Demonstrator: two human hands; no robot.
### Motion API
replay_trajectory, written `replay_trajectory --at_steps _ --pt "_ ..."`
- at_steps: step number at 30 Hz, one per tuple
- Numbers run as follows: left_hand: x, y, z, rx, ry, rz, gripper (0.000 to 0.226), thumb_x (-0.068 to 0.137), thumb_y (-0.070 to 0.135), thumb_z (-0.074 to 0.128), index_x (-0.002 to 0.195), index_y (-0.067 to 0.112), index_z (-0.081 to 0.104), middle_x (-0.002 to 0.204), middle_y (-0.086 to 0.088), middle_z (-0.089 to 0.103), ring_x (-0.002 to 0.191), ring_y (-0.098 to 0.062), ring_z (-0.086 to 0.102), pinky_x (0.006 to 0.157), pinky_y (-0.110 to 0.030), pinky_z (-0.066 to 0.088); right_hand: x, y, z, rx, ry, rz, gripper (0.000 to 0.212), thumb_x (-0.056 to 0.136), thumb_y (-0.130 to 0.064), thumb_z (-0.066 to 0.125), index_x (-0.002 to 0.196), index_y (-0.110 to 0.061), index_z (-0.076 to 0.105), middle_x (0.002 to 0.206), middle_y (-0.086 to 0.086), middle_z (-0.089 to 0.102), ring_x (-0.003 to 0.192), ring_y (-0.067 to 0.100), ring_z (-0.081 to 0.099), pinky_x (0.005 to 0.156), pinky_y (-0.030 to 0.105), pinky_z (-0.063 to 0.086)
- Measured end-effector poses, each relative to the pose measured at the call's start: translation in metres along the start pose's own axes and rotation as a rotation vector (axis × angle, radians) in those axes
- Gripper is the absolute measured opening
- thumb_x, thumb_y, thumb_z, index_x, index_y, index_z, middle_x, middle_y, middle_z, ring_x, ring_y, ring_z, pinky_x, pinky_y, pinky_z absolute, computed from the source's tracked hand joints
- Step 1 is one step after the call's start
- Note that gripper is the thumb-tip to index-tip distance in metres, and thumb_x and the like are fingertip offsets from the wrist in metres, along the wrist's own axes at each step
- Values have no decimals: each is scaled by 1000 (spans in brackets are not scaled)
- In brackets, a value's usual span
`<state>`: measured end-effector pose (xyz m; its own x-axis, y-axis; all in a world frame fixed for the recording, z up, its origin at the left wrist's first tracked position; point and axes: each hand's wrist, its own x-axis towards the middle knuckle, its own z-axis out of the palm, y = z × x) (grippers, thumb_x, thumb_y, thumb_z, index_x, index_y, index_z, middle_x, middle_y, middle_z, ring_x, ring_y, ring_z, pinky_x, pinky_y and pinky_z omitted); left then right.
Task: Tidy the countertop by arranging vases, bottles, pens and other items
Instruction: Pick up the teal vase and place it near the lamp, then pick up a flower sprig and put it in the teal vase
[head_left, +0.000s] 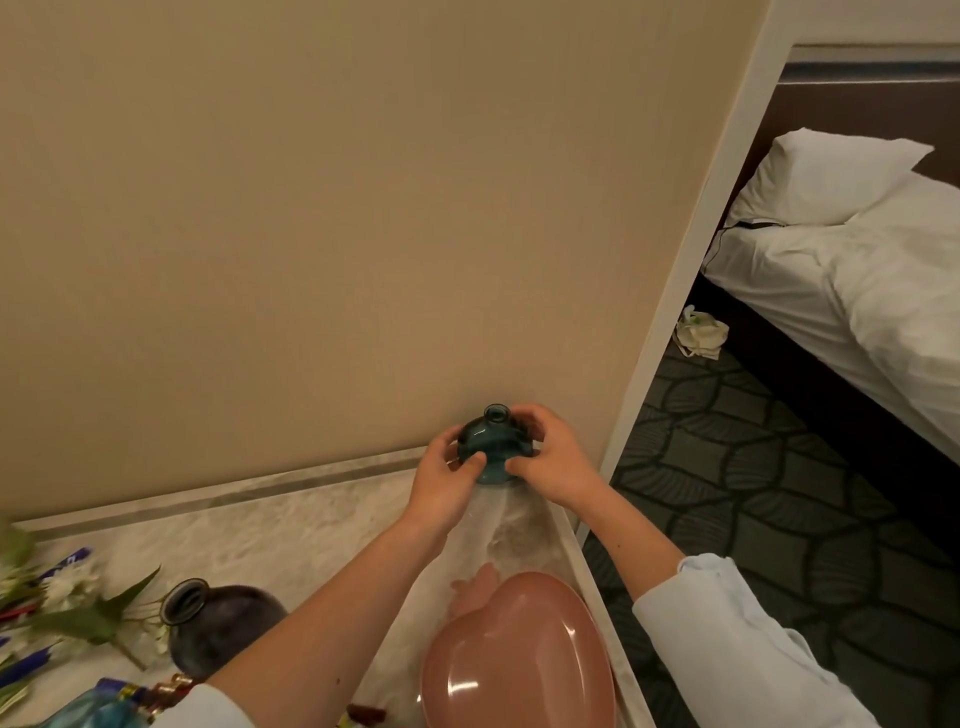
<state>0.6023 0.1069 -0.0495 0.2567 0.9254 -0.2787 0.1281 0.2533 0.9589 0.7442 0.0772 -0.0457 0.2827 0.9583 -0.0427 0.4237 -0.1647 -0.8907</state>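
Several loose things lie nearest me on the feed. A pink bowl (514, 660) sits at the right edge of the marble countertop (291, 530). A dark vase (223, 634) stands upright to its left. Beyond that, a stem of flowers (78, 608) and some blue pens (28, 667) lie flat and scattered, which I read as the part not yet sorted.

Both my forearms reach forward over the bowl to the back right corner. There my left hand (444, 470) and right hand (553, 465) grip the teal vase (491, 439) from opposite sides. The fingers curl round its wide shoulder and the thumbs press its lower body. I judge the two-handed hold suits it: the glass looks smooth, and the round body tapers to a narrow foot that could tip. The vase is upright, mouth up, close against the wall (311, 208) where the countertop ends. I cannot tell whether its foot already rests on the marble or hangs just above it.

The corner seems a sensible home for it, backed by the wall and out of reach of a passing sleeve. My worry is the counter's open right edge just beside it, so I would seat it gently before loosening either hand.

Further off, past the doorframe, a bed (857, 270) with a white pillow (831, 176) stands on patterned carpet.
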Motion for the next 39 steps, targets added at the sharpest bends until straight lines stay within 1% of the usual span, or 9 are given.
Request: replay_trajectory --at_steps 3,11,13,16,21,25,29,33,39 --pt "1 -1 1 12 -7 17 42 91 10 60 130 19 48 123 -4 56 111 -20 59 98 -37 50 2 3 -2 13 8 -11 57 73 9 68 122 -17 55 114 -6 57 109 10 53 76 4 40" --pt "-2 -4 -1 48 -22 54 50 90 4 59 136 18 44 130 -6 55 105 -12 56 91 -27 47 5 11 4 31 25 -3 71 68 3 73 131 -19 49 131 2 52 121 18 50 95 24 46" --pt "-3 0 -1 62 -36 46 57 91 4 58 142 17 37 138 -5 50 114 -13 52 100 -32 45 2 10 5 28 25 11 81 68 0 75 139 -20 43 139 4 46 128 19 45 103 30 42" --pt "-8 8 -1 68 -43 9 64 92 6 56 148 17 27 150 -4 37 134 -18 40 111 -37 36 -5 5 4 15 42 12 86 70 -2 76 143 -21 36 147 4 38 134 19 37 106 27 33" --pt "-28 31 -15 42 18 5 54 93 10 53 143 18 36 147 -6 39 129 -20 45 109 -40 39 -28 -31 3 85 214 -35 80 76 -1 70 144 -24 33 144 2 41 134 16 38 100 24 32" --pt "-57 61 -45 -50 49 92 42 94 6 48 135 16 45 136 -5 49 118 -18 51 106 -40 43 -50 -82 12 172 312 -138 66 82 -1 63 140 -20 38 132 1 49 125 14 46 102 31 42" --pt "-90 82 -96 -171 88 171 37 93 2 47 128 13 51 118 0 55 108 -15 56 92 -31 51 -74 -138 36 258 274 -215 57 86 2 58 138 -15 41 121 1 53 113 13 52 87 20 43" --pt "-110 86 -155 -222 181 225 30 93 0 46 118 15 54 108 -1 57 95 -14 59 84 -30 53 -90 -181 73 266 171 -262 55 86 -1 59 136 -18 41 119 1 57 110 14 56 91 27 46" --pt "-135 70 -249 -215 323 210 27 95 2 43 116 14 55 107 -2 57 92 -14 59 79 -27 53 -111 -232 149 227 -27 -283 51 88 -3 60 134 -15 43 119 5 57 107 16 58 90 26 48"
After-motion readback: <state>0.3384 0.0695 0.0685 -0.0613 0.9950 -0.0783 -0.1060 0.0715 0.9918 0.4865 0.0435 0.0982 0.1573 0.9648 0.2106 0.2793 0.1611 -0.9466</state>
